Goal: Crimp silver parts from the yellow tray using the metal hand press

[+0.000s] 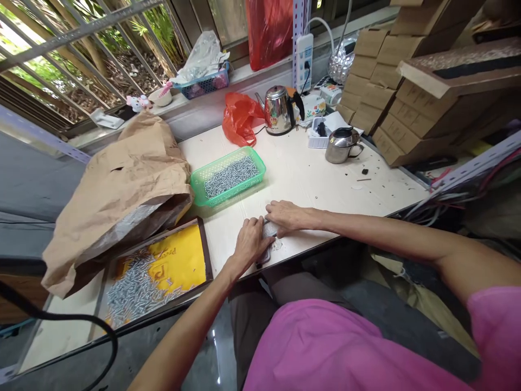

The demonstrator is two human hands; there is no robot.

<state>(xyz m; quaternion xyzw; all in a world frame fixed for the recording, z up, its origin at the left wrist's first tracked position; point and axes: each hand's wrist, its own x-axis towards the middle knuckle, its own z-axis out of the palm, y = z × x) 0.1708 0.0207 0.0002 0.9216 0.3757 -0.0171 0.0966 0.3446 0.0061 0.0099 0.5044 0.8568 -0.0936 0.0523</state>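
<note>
My left hand (pixel 250 241) and my right hand (pixel 286 215) rest together near the front edge of a pale table (pixel 309 174). Both close on a small clear plastic bag (pixel 269 231) that holds something I cannot make out. A green plastic basket (pixel 228 176) full of small silver screws sits just beyond my hands. To the left, a dark-framed tray (pixel 160 269) with a yellow bottom holds several more screws.
A large crumpled brown paper sack (pixel 122 190) lies at the left. Further back stand a steel kettle (pixel 279 110), an orange bag (pixel 240 117), a steel mug (pixel 341 145) and a power strip (pixel 304 60). Stacked cardboard boxes (pixel 402 103) fill the right.
</note>
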